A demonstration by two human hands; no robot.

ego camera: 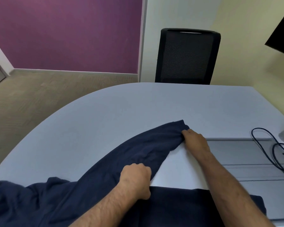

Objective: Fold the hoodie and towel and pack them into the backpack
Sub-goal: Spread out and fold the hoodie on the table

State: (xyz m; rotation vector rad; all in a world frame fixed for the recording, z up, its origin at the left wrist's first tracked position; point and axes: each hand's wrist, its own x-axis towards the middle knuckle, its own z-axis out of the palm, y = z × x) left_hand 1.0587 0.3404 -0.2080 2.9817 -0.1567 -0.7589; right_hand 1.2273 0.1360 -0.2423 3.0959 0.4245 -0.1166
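— Fingers (184, 132) of the right hand (195, 141) were pinching what, exactly?

— They were bunched on the far end of the dark blue hoodie (125, 154), at the tip of what looked like a sleeve stretched out across the pale counter (121, 104). The left hand (135, 179) was curled into the same cloth nearer the body, knuckles up, thumb tucked at the lower edge.

— And the rest of the cloth?

— It lay heaped along the near edge of the counter, spilling toward the left. Whether all of that dark fabric was the hoodie, I could not tell.

— What else stood around?

— A black mesh chair (187, 56) was pushed against the far side of the counter. To the right lay a grey panel (236, 153) set into the top, with a black cable (266, 145) looping over it, well apart from the right hand. A dark screen corner (282, 30) hung at the upper right. Nothing lay on the stretched sleeve itself.

— And the arms?

— Both forearms were bare, reaching forward; the right crossed over the cloth at the near edge.
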